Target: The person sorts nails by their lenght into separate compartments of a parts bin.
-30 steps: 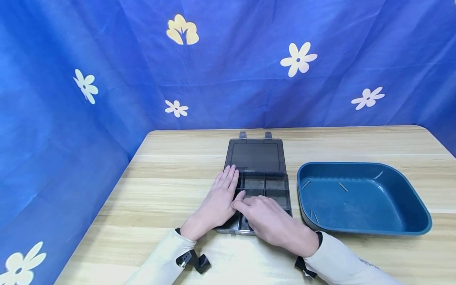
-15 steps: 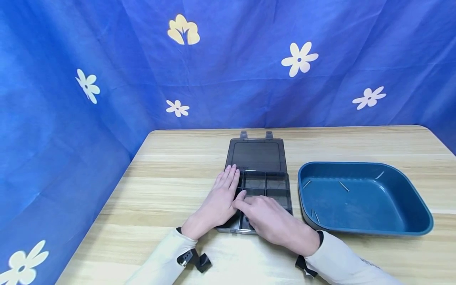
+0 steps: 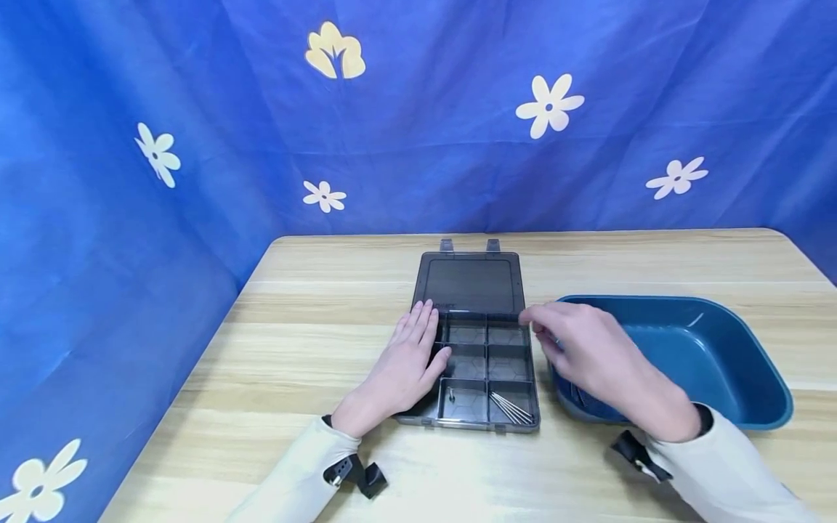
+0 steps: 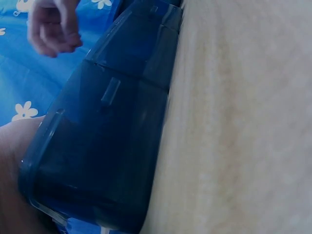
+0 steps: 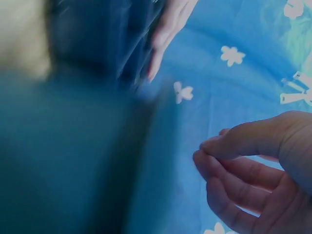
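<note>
A dark, see-through compartment box point(image 3: 466, 425) lies on the table with its lid point(image 3: 469, 282) folded back. My left hand point(image 3: 402, 359) rests on the box's left side, fingers straight, hiding the left compartments. Several nails point(image 3: 511, 408) lie in the front right compartment, and one small screw-like piece point(image 3: 451, 394) is in the front middle one. My right hand point(image 3: 591, 352) hovers over the left rim of a blue basin point(image 3: 693, 363). Its fingers are loosely curled and nothing shows between thumb and fingertips in the right wrist view. It covers part of the basin's left side.
The basin stands on the wooden table point(image 3: 314, 319), just right of the box. A blue curtain point(image 3: 418, 131) with white flowers hangs behind the table and along its left side. The lid's two latches point(image 3: 469, 245) point toward the table's back edge.
My right hand has moved from the box's front compartments rightward to the basin's left rim, uncovering the nails in the front right compartment. My left hand has stayed in place.
</note>
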A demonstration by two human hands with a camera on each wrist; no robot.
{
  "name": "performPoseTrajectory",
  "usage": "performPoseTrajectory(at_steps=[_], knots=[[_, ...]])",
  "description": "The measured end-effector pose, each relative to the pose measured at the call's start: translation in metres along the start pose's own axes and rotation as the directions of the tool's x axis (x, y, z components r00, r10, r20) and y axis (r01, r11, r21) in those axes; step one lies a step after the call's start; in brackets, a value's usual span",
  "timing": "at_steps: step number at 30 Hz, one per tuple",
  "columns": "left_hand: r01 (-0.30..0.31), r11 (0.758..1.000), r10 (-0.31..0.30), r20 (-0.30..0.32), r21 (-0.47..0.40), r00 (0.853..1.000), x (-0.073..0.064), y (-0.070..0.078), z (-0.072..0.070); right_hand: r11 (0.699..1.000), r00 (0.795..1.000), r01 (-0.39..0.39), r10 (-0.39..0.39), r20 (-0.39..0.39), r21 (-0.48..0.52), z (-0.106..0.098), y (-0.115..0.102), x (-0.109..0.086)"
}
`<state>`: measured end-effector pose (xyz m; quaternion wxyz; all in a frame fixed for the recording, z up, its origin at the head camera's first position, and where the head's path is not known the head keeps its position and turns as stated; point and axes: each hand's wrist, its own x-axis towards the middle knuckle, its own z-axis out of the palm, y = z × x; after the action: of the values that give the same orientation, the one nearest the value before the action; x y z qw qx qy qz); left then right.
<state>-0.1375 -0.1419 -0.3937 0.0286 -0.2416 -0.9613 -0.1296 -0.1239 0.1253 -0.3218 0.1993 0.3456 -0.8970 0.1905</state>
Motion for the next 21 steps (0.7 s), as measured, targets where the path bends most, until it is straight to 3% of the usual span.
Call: performPoseTrajectory(at_steps=[9, 21], knots=[[0.003, 1.0, -0.003, -0.003, -0.006, 1.0, 0.001, 0.0, 0.0, 0.997, 0.999, -0.036, 0.037, 0.02, -0.067, -0.007, 0.033, -0.025], [0.001, 1.0, -0.001, -0.005, -0.004, 1.0, 0.0, -0.001, 0.001, 0.97, 0.978, -0.201, 0.208, 0.032, -0.139, -0.015, 0.084, -0.048]])
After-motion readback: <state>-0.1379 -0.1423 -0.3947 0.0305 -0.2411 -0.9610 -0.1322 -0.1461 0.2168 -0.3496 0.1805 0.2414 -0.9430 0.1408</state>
